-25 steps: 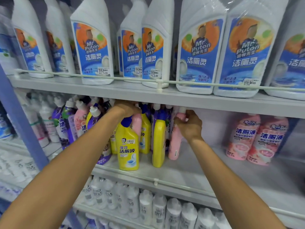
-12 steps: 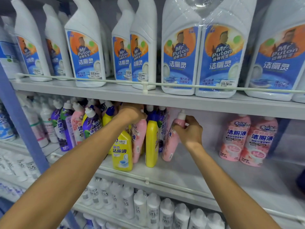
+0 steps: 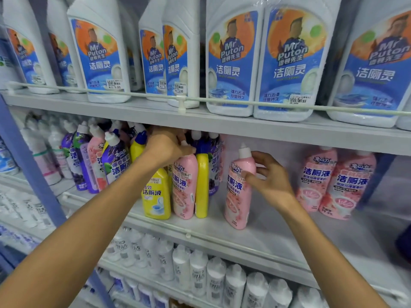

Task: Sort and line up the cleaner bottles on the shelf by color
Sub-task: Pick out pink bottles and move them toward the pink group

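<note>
Presently, my right hand [image 3: 270, 181] pinches a pink bottle [image 3: 238, 196] between thumb and forefinger, the other fingers spread. The bottle stands slightly tilted near the front edge of the middle shelf [image 3: 278, 238], apart from the cluster. My left hand [image 3: 166, 147] curls round the neck of a second pink bottle [image 3: 185, 187], which stands between two yellow bottles [image 3: 156, 192] further left.

"Mr Puton" on white bottles [image 3: 231, 63]

L hand [image 3: 164, 145] + R hand [image 3: 270, 183] bare, forearms [image 3: 89, 218] unsleeved.
</note>
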Demonstrator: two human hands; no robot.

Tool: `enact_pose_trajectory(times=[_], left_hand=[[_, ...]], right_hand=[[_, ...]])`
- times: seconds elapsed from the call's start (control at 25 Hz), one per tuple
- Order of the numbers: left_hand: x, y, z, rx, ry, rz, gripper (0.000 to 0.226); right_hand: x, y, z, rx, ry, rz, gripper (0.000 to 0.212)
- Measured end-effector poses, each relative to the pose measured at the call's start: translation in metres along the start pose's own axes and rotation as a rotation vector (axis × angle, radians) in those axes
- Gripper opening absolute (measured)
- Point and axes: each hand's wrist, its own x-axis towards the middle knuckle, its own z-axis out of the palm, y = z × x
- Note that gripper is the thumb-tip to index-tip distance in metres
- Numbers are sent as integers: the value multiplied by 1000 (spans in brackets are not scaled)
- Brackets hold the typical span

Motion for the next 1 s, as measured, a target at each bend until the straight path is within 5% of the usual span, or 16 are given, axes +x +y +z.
enact_pose_trajectory(times=[0.2, 0.48, 0.68, 0.88, 1.0], left_hand=[[2, -10, 0, 48, -155, 1, 53], [-32, -7, 18, -164, -121, 116, 37], [-51, -16, 24, -19, -267, 236, 73], [-70, -2, 47, 21, -155, 351, 63], [-78, 9, 66, -180, -145, 276, 72]], right_hand=[[-20, 22, 25, 0, -4, 101, 57], [-27, 31, 5, -70, -60, 3, 54], [-38, 34, -20, -77, -115, -11, 52], [-47, 38, -41, -65, -176, -29, 53], [-51, 39, -65, -77, -238, -14, 55]])
